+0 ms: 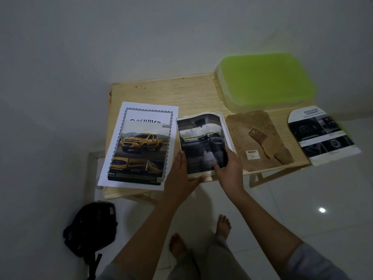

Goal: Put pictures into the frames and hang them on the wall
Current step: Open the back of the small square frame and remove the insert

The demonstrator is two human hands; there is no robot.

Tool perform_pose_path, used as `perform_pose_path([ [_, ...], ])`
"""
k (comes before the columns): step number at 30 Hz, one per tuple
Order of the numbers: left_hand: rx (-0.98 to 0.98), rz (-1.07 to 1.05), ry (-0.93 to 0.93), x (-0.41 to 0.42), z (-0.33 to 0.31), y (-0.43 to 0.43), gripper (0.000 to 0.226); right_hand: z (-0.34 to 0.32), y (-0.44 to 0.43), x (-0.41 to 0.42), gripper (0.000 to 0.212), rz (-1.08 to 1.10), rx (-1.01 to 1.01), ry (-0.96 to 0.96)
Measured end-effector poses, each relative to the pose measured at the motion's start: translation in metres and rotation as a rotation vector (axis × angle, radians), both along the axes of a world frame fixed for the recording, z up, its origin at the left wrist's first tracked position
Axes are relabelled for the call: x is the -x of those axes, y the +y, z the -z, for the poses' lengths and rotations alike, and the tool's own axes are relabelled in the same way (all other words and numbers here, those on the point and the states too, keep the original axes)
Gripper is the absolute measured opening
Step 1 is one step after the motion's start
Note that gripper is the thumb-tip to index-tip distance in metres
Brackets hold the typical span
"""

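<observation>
Wood makes up the biggest thing in view, a pale slatted table (161, 91) set against a white wall. At its 1 o'clock corner sits a clear container with a lime-green lid (266, 81).

Toward 9 o'clock lies a white sheet (150, 118) with an ornate printed border, and on top of it a truck picture (141, 152) showing a yellow pickup. At 3 o'clock of the table's centre a brown backing board (260, 138) lies flat with its stand flap and a barcode sticker facing up. Further out at 3 o'clock, a brochure page (323, 134) hangs over the table's edge.

Between the sheet and the board, near the 6 o'clock edge, rests a pale frame (230, 138) with a car-interior picture (201, 138) laid in it. Both hands are clamped on it. The left hand (181, 174) holds the 7 o'clock corner, fingers up the left side and thumb along the bottom edge. The right hand (230, 168) holds the 5 o'clock corner, thumb pressed on the print and fingers curled round the right side.

On the floor at 8 o'clock of the table lies a black backpack (90, 227).
</observation>
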State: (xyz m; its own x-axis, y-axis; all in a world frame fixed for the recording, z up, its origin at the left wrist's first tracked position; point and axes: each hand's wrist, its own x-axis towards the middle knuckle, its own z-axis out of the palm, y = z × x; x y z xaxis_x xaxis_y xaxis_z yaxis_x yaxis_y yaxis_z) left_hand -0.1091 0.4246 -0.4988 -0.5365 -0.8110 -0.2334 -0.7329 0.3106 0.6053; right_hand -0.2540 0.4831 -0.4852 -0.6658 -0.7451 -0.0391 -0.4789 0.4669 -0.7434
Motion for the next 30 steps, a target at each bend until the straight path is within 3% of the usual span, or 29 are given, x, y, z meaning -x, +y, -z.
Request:
perform_pose_path([
  [3, -0.007, -0.005, 0.0, 0.0, 0.0, 0.0, 0.106, -0.008, -0.004, 0.002, 0.048, 0.077, 0.041, -0.186],
  [8, -0.031, -0.02, 0.034, -0.001, -0.002, 0.002, 0.106, -0.022, -0.012, 0.024, 0.075, 0.125, -0.061, -0.418],
  [11, -0.042, -0.031, 0.043, 0.0, -0.003, 0.002, 0.107, -0.023, -0.011, 0.038, 0.079, 0.128, -0.094, -0.52],
  [19, -0.05, -0.03, 0.043, 0.001, -0.006, 0.002, 0.108, -0.024, -0.012, 0.063, 0.076, 0.002, -0.046, -0.516],
  [22, -0.047, -0.059, 0.044, 0.004, -0.011, 0.004, 0.106, -0.027, -0.007, 0.079, 0.08, -0.037, -0.023, -0.423],
  [25, -0.04, -0.089, 0.019, 0.007, -0.012, 0.006, 0.103, -0.026, 0.008, 0.105, 0.084, -0.001, -0.019, -0.477],
  [30, -0.034, -0.151, -0.018, 0.012, -0.009, 0.01, 0.098, -0.028, 0.042, 0.147, 0.062, 0.128, 0.009, -0.432],
])
